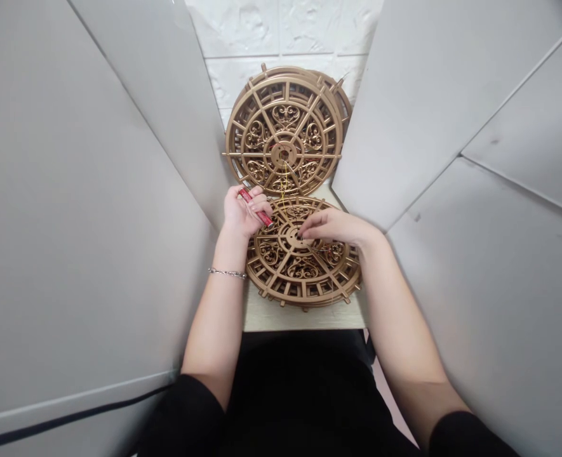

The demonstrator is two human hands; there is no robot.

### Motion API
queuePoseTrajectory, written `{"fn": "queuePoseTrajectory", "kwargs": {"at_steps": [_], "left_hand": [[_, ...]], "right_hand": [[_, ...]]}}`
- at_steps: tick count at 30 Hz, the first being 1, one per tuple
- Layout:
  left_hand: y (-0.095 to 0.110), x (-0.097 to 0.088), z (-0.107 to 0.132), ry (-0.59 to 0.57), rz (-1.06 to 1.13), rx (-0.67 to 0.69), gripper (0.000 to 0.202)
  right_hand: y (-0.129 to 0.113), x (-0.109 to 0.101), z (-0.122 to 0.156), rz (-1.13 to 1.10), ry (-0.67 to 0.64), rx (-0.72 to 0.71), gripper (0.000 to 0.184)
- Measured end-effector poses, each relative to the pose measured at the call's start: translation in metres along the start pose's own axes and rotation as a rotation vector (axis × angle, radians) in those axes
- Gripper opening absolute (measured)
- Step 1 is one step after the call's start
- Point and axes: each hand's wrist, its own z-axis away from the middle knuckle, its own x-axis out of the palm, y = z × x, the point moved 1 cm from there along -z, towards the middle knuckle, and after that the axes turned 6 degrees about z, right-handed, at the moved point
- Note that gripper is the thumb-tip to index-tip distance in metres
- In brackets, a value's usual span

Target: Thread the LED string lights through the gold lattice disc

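A round gold openwork disc (304,273) lies flat on a small pale table (304,317) in front of me. My left hand (242,212) is closed on a red pen-like tool (256,208) at the disc's upper left edge. My right hand (331,227) rests on the disc with fingertips pinched at its central hub; what they pinch is too small to name. A thin yellow thread (285,187) runs up from the flat disc toward the hub of the upright discs.
More gold openwork discs (285,130) lean upright against the white textured wall (281,38) behind the flat one. Tall grey partition panels (94,209) close in on the left and on the right (475,190), leaving a narrow space.
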Motion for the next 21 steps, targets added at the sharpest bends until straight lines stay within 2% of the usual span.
{"fn": "queuePoseTrajectory", "kwargs": {"at_steps": [3, 8, 15, 21], "left_hand": [[0.0, 0.0, 0.0, -0.036, -0.006, -0.011, 0.021], [0.001, -0.002, -0.001, -0.079, -0.012, -0.031, 0.021], [0.0, 0.001, 0.001, -0.032, -0.009, -0.014, 0.022], [-0.002, 0.003, 0.002, -0.008, 0.0, 0.011, 0.022]], "right_hand": [[0.0, -0.001, 0.002, 0.19, -0.09, -0.039, 0.021], [0.0, -0.006, 0.007, 0.327, -0.133, -0.013, 0.03], [-0.011, -0.007, 0.018, 0.34, -0.18, 0.031, 0.034], [-0.006, -0.007, 0.019, 0.318, -0.225, 0.022, 0.036]]}}
